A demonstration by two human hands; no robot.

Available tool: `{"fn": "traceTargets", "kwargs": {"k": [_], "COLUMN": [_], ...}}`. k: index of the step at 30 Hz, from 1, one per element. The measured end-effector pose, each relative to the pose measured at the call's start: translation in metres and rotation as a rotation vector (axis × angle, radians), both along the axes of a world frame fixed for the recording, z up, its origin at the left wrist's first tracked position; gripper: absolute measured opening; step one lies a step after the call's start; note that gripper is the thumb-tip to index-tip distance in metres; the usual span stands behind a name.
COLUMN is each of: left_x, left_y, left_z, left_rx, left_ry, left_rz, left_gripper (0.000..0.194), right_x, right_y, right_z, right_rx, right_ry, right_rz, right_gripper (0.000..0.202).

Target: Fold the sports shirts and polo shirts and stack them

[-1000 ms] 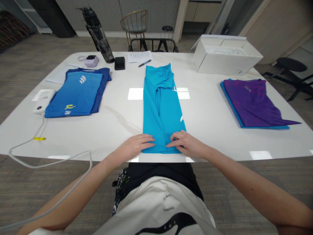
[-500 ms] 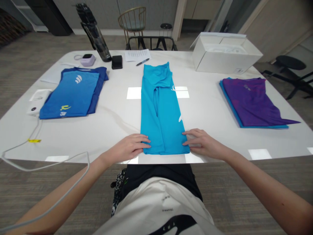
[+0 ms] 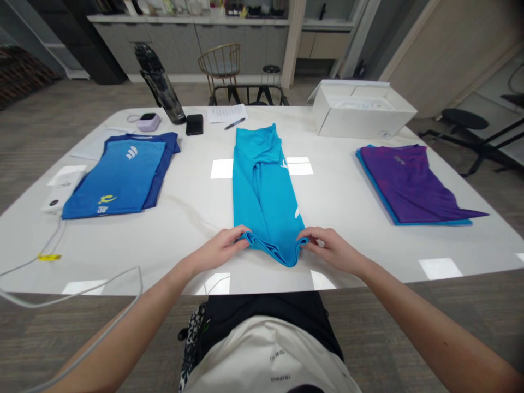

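A turquoise shirt [image 3: 270, 191], folded into a long narrow shape, lies down the middle of the white table [image 3: 192, 202]. Its near edge is lifted and sags between my two hands, showing several layers of cloth. My left hand [image 3: 223, 248] pinches the left corner of that edge. At the right corner, my right hand [image 3: 329, 248] has its fingers closed on the cloth. The shirt's far end, with a folded-over flap, rests flat on the tabletop.
Folded blue shirts [image 3: 118, 174] lie at the left by a white device [image 3: 61, 191] with a cable. A purple shirt [image 3: 409, 185] lies at the right. Farther back are a dark bottle [image 3: 164, 90], black case [image 3: 194, 124], pen [image 3: 234, 124] and white box [image 3: 360, 114].
Both hands have gone from lying on the shirt's near corners to gripping them, and the near edge has come up off the table. The camera view has tilted up slightly.
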State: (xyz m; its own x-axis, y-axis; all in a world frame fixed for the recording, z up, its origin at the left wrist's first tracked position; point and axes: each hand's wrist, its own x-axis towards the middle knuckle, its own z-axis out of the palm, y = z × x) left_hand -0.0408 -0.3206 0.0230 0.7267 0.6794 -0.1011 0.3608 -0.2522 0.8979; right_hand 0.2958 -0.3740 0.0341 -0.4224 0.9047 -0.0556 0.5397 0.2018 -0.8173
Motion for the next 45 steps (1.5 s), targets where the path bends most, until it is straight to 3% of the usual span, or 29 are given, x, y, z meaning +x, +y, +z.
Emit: {"fn": "traceTargets", "kwargs": {"k": [4,7,11,13,15,19,24,28,31,35,38,40,42,45], "left_x": [-0.003,-0.003,0.014,0.025,0.034,0.041,0.043,0.045,0.047,0.05,0.054,0.058,0.062,0.065], "left_y": [-0.005,-0.006,0.015,0.032,0.049,0.076,0.099,0.125,0.148,0.18,0.209,0.235,0.263,0.302], "left_z": [0.003,0.002,0.0,0.001,0.001,0.002,-0.002,-0.008,-0.005,0.019,0.04,0.046,0.04,0.011], "left_rx": [-0.244,-0.476,-0.634,-0.683,-0.743,-0.856,-0.993,-0.96,-0.868,-0.759,-0.699,-0.659,-0.614,-0.553], "left_ry": [-0.012,-0.156,-0.458,-0.562,-0.619,-0.718,-0.792,-0.779,-0.762,-0.749,-0.749,-0.772,-0.81,-0.749], "left_rz": [-0.09,-0.034,0.299,0.488,0.596,0.599,0.524,0.489,0.516,0.552,0.521,0.502,0.524,0.712], "left_gripper": [0.027,0.029,0.032,0.038,0.045,0.054,0.063,0.066,0.064,0.06,0.059,0.056,0.052,0.045], "right_x": [0.003,0.004,-0.003,-0.006,-0.009,-0.013,-0.021,-0.028,-0.033,-0.043,-0.049,-0.05,-0.048,-0.042], "right_y": [-0.01,-0.011,0.013,0.033,0.055,0.095,0.131,0.158,0.182,0.219,0.255,0.285,0.316,0.355], "right_z": [0.003,0.007,0.007,0.001,-0.007,-0.019,-0.019,-0.013,-0.007,0.008,0.018,0.019,0.012,-0.014], "right_rx": [-0.195,-0.242,-0.241,-0.218,-0.176,-0.089,-0.059,0.013,0.119,0.143,0.102,0.081,0.077,0.083], "right_ry": [0.078,0.168,0.354,0.429,0.456,0.474,0.555,0.545,0.496,0.52,0.604,0.655,0.675,0.506], "right_rz": [0.056,0.009,-0.162,-0.234,-0.299,-0.391,-0.411,-0.391,-0.41,-0.472,-0.45,-0.427,-0.445,-0.595], "right_gripper": [0.028,0.031,0.033,0.034,0.036,0.042,0.045,0.043,0.041,0.042,0.046,0.048,0.048,0.041]}}
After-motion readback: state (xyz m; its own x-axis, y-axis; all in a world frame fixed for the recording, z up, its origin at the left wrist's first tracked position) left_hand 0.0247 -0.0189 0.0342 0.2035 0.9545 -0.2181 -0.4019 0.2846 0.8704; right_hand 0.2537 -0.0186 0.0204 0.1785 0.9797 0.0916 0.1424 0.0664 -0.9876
